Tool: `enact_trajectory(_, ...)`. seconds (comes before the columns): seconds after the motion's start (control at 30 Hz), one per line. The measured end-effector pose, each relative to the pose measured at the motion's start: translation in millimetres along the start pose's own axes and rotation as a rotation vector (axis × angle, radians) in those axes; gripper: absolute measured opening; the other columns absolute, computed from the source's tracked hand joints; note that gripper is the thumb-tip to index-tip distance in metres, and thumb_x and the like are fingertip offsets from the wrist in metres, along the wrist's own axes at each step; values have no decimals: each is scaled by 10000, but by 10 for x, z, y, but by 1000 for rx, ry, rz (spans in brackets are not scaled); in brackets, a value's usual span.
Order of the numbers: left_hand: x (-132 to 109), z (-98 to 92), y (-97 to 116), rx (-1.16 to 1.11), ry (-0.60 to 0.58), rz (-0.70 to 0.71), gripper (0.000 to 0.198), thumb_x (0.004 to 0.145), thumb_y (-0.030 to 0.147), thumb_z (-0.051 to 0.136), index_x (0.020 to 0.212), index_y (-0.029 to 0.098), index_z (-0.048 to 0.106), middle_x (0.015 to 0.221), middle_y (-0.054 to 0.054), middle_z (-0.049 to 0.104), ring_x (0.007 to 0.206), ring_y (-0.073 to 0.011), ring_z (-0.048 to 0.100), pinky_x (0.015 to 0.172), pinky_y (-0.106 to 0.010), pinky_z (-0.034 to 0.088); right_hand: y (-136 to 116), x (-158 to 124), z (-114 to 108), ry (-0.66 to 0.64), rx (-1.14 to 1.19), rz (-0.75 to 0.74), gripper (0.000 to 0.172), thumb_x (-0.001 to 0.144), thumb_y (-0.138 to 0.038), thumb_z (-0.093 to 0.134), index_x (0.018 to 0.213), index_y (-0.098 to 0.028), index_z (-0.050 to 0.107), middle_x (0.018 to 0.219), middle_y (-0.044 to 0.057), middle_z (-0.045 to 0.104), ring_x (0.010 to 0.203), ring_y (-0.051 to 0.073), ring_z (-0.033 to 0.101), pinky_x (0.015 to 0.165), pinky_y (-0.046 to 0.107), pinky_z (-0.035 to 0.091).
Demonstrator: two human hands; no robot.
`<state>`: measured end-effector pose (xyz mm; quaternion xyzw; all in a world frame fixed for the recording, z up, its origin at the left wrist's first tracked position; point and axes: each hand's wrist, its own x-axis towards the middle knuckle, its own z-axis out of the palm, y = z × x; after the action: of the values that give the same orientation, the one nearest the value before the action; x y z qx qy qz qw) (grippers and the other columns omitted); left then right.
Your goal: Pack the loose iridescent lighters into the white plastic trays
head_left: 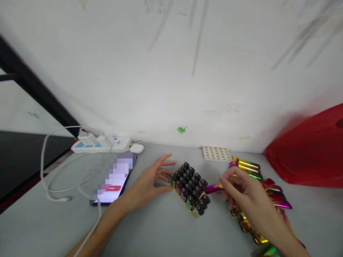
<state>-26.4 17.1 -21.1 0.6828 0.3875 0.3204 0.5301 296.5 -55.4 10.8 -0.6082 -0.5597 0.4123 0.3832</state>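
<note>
A block of upright shiny tubes with black tops [189,185] stands in tight rows on the grey table, turned at an angle. Beside its left corner is my left hand [152,180], fingers spread and apart; whether the fingertips touch the block I cannot tell. My right hand [238,189] pinches a shiny magenta tube [213,188] between thumb and fingers. The tube points left, its far end at the block's right edge. Under and behind my right hand lie gold tubes [248,228], partly hidden by it.
A pale tray with holes [216,154] lies against the wall. More gold tubes [249,166] and red-purple tubes [277,194] lie at right, near a red bag [308,153]. At left are a lit phone [118,182], a white power strip [122,143] and a looping white cable [43,160].
</note>
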Motion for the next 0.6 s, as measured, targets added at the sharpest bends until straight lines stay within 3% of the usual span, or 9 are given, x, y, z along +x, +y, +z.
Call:
enact_trajectory(0.1, 2, 54, -3, 115, 49, 47, 873, 899, 225, 831, 1655, 332, 407, 1509, -128, 690, 1139, -266, 776, 1067, -504, 632, 62, 50, 5, 64, 117, 56, 483, 956, -682, 710, 1023, -207, 650, 687, 21, 719, 520, 187, 643, 452, 269, 473)
enact_trajectory(0.2, -56, 175, 40, 208, 71, 61, 898, 897, 215, 812, 1667, 338, 367, 1505, -113, 688, 1204, -278, 761, 1142, -518, 590, 91, 62, 24, 15, 176, 99, 558, 943, -682, 699, 1167, -171, 710, 730, 37, 741, 522, 189, 647, 435, 268, 461)
enact_trajectory(0.33, -190, 419, 114, 256, 27, 33, 1364, 790, 216, 932, 1768, 371, -6, 1694, -152, 511, 1533, -383, 548, 1333, -631, 369, 86, 21, 110, -139, 127, 135, 559, 966, -618, 676, 1287, -161, 718, 696, 4, 709, 484, 165, 606, 399, 237, 380)
enact_trajectory(0.4, -231, 536, 128, 249, 24, 18, 1544, 737, 298, 1005, 1749, 399, -157, 1739, -166, 438, 1619, -428, 425, 1365, -694, 264, 73, -7, 165, -205, 100, 130, 604, 956, -570, 702, 1379, -140, 677, 705, 1, 716, 497, 162, 603, 398, 228, 369)
enact_trajectory(0.5, -238, 673, 109, 221, 93, -1, 1713, 613, 453, 1088, 1715, 449, -222, 1765, -173, 370, 1613, -486, 408, 1339, -751, 282, 71, -35, 234, -264, 133, 135, 677, 921, -468, 727, 1480, -109, 598, 727, -11, 724, 491, 144, 570, 422, 238, 424)
enact_trajectory(0.6, -215, 769, 62, 247, 176, -20, 1768, 544, 466, 1108, 1701, 461, -229, 1763, -157, 370, 1561, -512, 468, 1295, -757, 368, 102, -47, 278, -267, 175, 160, 764, 867, -389, 739, 1539, -92, 530, 726, -19, 719, 518, 155, 573, 433, 249, 473)
